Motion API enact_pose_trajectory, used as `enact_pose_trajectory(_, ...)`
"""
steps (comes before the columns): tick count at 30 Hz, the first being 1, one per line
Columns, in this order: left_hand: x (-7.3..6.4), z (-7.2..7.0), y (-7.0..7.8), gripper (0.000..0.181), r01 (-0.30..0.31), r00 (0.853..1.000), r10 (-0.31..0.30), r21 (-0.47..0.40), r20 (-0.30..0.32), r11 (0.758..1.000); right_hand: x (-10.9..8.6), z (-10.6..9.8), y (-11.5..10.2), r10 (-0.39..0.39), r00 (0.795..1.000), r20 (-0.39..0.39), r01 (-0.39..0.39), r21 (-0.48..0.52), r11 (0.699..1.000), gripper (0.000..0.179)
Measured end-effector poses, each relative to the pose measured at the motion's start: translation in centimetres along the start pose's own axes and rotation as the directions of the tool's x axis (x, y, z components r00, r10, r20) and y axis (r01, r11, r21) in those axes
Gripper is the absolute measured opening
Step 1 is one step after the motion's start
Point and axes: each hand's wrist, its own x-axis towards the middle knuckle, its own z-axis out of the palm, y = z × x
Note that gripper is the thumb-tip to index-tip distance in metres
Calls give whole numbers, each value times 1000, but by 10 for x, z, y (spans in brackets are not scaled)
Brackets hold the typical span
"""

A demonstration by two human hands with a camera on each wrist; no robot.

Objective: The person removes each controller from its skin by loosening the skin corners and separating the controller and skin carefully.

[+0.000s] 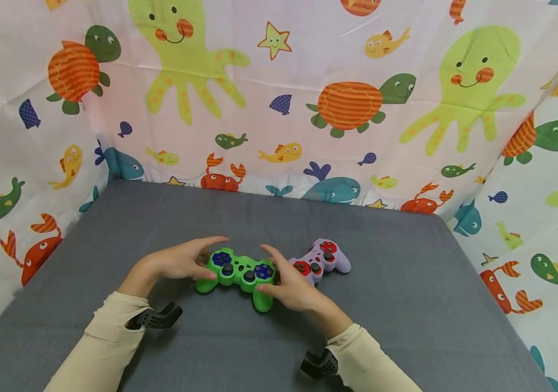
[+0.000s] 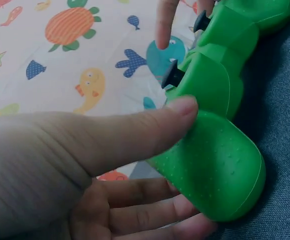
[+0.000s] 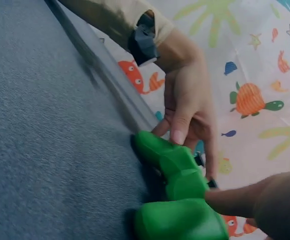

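Note:
A green game controller with dark blue button pads and black thumbsticks lies between both hands, low over the grey cloth. My left hand is at its left end; in the left wrist view the thumb lies along the controller's edge and the other fingers reach behind the grip. At the right end, my right hand has its thumb on the controller and its index finger stretched past the far side. The right thumb meets the green edge in the right wrist view.
A light purple game controller with red button pads lies just behind and right of the right hand, partly covered by it. Grey cloth covers the table. Curtains printed with sea animals hang at the back and sides.

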Motion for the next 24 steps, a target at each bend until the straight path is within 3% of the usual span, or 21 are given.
enact_pose_trajectory(6, 1, -4, -4, 93, 13, 1000, -13, 10, -16, 1000, 5, 8, 2, -75, 992, -102, 88, 126, 988, 77)
enact_pose_trajectory(14, -3, -7, -3, 84, -12, 999, 11, -26, -34, 1000, 9, 17, 2, -180, 940, -289, 210, 75, 975, 77)
enact_pose_trajectory(18, -4, -8, -3, 67, -14, 998, 12, -37, -59, 999, 10, 15, 5, -236, 936, -261, 254, 38, 966, 77)
enact_pose_trajectory(24, -4, -9, 1, 57, -34, 993, 34, 3, -111, 999, 9, 3, 5, -251, 945, -211, 280, 121, 952, 61)
